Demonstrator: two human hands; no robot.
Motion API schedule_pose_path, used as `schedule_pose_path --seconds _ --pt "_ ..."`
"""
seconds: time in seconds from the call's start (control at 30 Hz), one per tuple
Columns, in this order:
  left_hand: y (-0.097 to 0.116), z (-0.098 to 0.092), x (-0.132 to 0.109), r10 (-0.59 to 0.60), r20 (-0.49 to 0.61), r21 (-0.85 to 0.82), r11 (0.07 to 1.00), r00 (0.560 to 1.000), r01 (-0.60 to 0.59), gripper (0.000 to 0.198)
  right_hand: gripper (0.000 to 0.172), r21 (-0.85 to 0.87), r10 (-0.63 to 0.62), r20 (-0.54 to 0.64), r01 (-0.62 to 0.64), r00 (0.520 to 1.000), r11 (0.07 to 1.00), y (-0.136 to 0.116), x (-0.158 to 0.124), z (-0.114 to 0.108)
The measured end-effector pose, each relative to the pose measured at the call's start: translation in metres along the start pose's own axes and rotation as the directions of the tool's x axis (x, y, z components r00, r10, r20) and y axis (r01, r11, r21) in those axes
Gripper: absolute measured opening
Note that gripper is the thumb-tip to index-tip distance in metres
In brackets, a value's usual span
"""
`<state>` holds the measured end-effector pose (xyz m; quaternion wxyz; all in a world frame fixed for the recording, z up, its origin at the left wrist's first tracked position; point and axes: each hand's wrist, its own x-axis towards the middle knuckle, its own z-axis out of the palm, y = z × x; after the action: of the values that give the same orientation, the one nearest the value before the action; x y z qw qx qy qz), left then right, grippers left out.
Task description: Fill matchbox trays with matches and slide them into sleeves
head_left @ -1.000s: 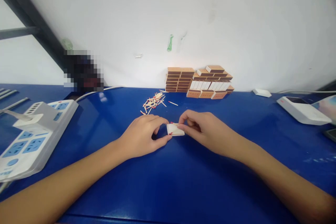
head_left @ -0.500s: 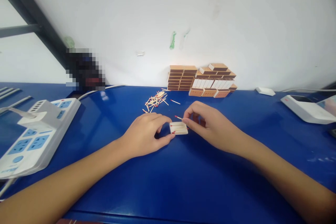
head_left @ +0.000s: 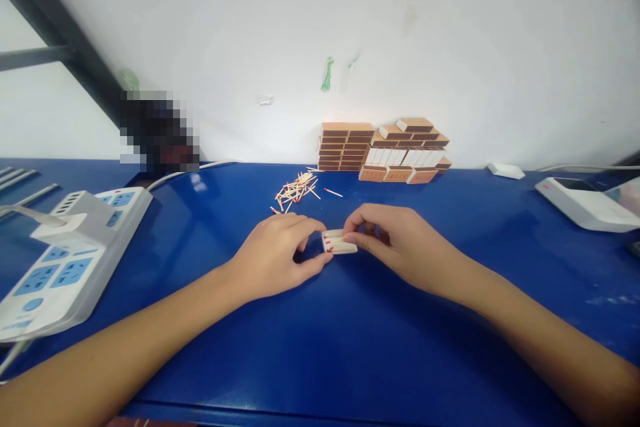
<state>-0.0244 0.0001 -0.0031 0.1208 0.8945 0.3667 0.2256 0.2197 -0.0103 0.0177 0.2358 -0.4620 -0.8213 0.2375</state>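
My left hand [head_left: 285, 250] grips the left end of a small white matchbox tray [head_left: 345, 251] between thumb and fingers, on the blue table. A few red-tipped matches lie inside the tray. Over its right end, my right hand [head_left: 385, 230] pinches a match [head_left: 333, 241], whose red head points left, down in the tray. Behind the hands lies a loose pile of matches [head_left: 297, 191], and one single match [head_left: 333, 193] rests to the right of that pile.
Stacked matchboxes [head_left: 346, 147] stand against the wall, with more boxes and white trays [head_left: 403, 157] beside them. On the left is a white power strip [head_left: 75, 267] with cables. A white device [head_left: 583, 203] and a small white block [head_left: 506, 171] sit at the right.
My right hand has moved down and slightly left, bringing its match from above the tray into it. My left hand keeps its hold on the tray.
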Motion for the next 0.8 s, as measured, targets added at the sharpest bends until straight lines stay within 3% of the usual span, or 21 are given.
schedule_pose_path --seconds 0.17,0.27,0.5,0.8 --pt "-0.0013 0.0002 -0.0008 0.005 -0.005 0.005 1.0 1.0 -0.005 0.025 0.014 -0.047 -0.082 -0.031 0.081 0.996 0.996 0.0042 -0.0009 0.0012" --pt "-0.0004 0.0005 -0.0013 0.014 -0.003 0.015 1.0 1.0 -0.014 0.025 0.013 -0.117 -0.072 -0.041 0.067 0.997 0.991 0.0058 -0.0019 0.0001" --pt "0.0074 -0.0002 -0.0019 0.079 -0.004 0.069 0.995 0.997 -0.078 0.023 0.017 -0.124 -0.038 0.109 0.052 0.993 0.991 0.0067 -0.0031 0.0018" --pt "0.0041 0.0002 -0.0017 0.032 0.004 0.029 0.999 0.999 -0.032 0.024 0.021 -0.075 -0.033 -0.013 0.032 0.999 0.997 0.004 -0.0024 0.0008"
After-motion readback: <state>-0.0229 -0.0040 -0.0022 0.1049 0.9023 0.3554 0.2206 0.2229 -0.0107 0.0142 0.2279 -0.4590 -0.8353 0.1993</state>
